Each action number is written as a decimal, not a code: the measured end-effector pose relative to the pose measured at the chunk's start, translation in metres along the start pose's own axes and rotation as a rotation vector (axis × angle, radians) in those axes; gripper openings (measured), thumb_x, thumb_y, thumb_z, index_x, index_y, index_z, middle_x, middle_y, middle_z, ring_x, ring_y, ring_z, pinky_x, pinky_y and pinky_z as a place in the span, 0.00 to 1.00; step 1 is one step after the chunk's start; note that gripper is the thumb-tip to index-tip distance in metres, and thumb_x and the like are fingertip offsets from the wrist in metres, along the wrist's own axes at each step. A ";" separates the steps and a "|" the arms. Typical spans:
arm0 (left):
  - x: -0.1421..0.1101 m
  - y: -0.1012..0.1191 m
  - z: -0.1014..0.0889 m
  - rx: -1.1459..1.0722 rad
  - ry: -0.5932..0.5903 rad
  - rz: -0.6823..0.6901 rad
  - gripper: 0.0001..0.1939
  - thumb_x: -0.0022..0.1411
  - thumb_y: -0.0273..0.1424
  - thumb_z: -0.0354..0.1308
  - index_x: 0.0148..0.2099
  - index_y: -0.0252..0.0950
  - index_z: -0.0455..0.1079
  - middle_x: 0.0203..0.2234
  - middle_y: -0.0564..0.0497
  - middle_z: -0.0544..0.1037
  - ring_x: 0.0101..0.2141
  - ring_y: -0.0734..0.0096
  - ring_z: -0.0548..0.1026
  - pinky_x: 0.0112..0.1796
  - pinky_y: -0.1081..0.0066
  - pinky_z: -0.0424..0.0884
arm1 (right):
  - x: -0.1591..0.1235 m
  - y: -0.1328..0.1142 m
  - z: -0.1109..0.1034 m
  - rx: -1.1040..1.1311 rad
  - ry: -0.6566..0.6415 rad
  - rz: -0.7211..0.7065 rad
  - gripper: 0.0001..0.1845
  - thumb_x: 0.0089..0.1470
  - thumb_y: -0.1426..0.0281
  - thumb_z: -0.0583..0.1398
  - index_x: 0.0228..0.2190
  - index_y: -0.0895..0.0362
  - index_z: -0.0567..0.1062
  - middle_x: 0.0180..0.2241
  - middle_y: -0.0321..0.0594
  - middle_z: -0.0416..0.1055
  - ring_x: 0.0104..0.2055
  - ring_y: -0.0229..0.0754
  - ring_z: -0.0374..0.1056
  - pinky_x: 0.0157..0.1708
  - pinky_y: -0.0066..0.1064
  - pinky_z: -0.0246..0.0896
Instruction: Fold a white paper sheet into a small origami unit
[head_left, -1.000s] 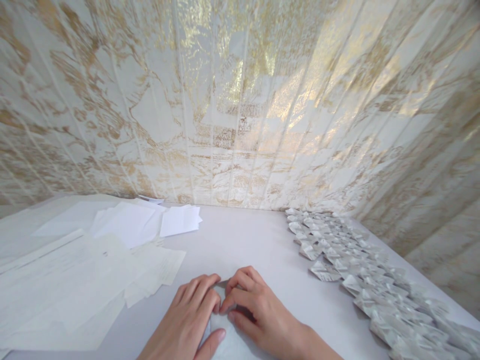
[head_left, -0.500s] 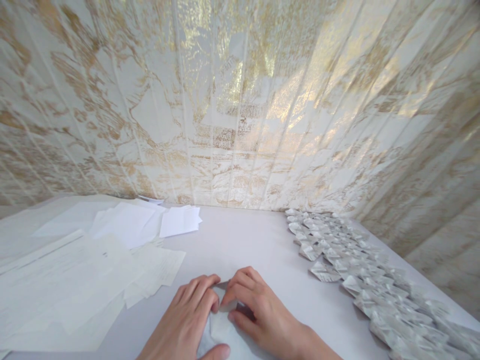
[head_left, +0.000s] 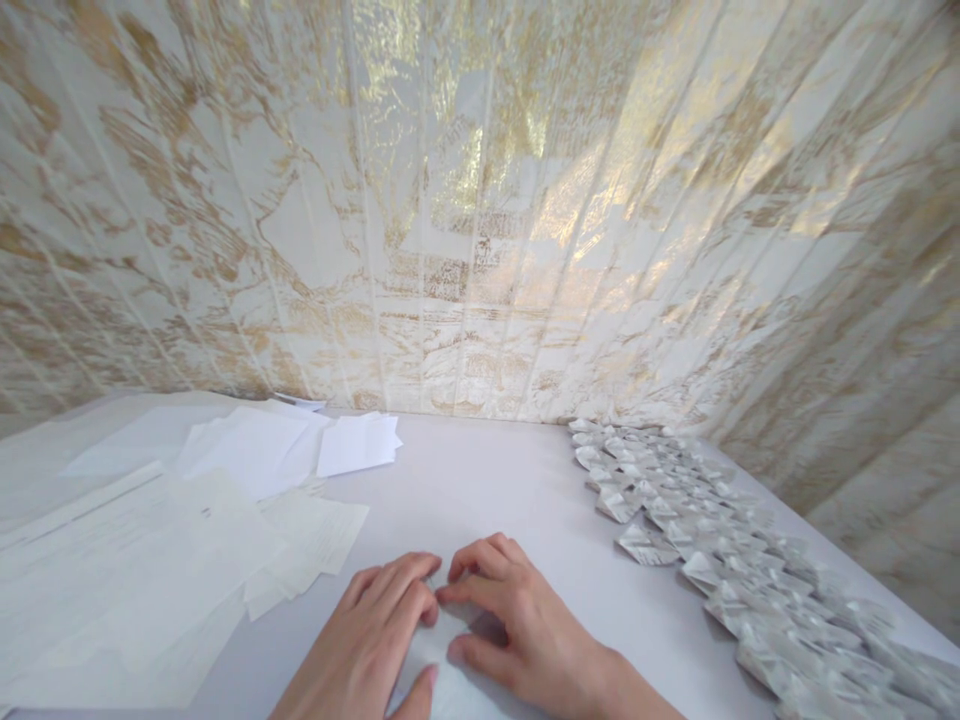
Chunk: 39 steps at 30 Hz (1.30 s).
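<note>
Paper sheet at 6 o'clock: probably light, easily creased, best held by its edges; left hand and right hand, loosely curled, touch it, pinch unclear.

The person's left hand and right hand rest on a pale sheet of paper at the near edge of view, fingertips close together. Printed sheets and blank white sheets overlap on the table to the left. Folded printed-paper pieces stand in dense rows to the right, before a gold-patterned wall covering.
</note>
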<state>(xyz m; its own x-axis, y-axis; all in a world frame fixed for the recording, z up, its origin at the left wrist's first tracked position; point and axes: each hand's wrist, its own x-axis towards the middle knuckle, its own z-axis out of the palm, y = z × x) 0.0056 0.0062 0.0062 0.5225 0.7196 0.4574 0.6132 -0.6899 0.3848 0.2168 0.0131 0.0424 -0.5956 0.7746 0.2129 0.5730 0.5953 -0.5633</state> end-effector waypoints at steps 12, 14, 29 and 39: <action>0.002 -0.005 -0.002 0.021 -0.020 0.008 0.08 0.60 0.30 0.61 0.42 0.43 0.67 0.43 0.52 0.77 0.45 0.58 0.76 0.45 0.61 0.72 | 0.002 -0.002 0.004 -0.090 0.000 0.006 0.17 0.51 0.73 0.70 0.45 0.56 0.78 0.42 0.43 0.73 0.43 0.47 0.66 0.46 0.37 0.61; 0.002 -0.007 -0.003 0.033 -0.025 0.040 0.07 0.61 0.31 0.60 0.43 0.43 0.68 0.43 0.53 0.78 0.44 0.59 0.76 0.43 0.63 0.73 | 0.002 -0.002 0.004 -0.088 0.004 0.000 0.17 0.52 0.73 0.69 0.45 0.55 0.78 0.42 0.42 0.73 0.43 0.47 0.66 0.46 0.37 0.61; 0.002 -0.005 -0.006 0.124 -0.020 0.074 0.04 0.61 0.31 0.61 0.36 0.42 0.68 0.50 0.49 0.77 0.47 0.54 0.73 0.45 0.59 0.70 | -0.001 0.000 0.008 -0.107 0.106 -0.045 0.07 0.56 0.79 0.60 0.30 0.56 0.72 0.32 0.38 0.71 0.36 0.43 0.64 0.39 0.35 0.57; 0.001 -0.004 -0.007 0.063 -0.054 -0.061 0.05 0.64 0.30 0.58 0.33 0.41 0.67 0.47 0.48 0.74 0.46 0.54 0.71 0.44 0.58 0.68 | 0.001 -0.003 0.011 -0.047 0.096 0.134 0.10 0.50 0.79 0.69 0.29 0.57 0.73 0.34 0.37 0.69 0.40 0.44 0.63 0.42 0.35 0.57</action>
<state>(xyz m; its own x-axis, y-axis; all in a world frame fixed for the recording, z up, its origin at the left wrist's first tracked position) -0.0006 0.0092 0.0104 0.5133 0.7645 0.3900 0.6802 -0.6395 0.3584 0.2081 0.0098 0.0358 -0.4571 0.8630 0.2149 0.6704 0.4932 -0.5543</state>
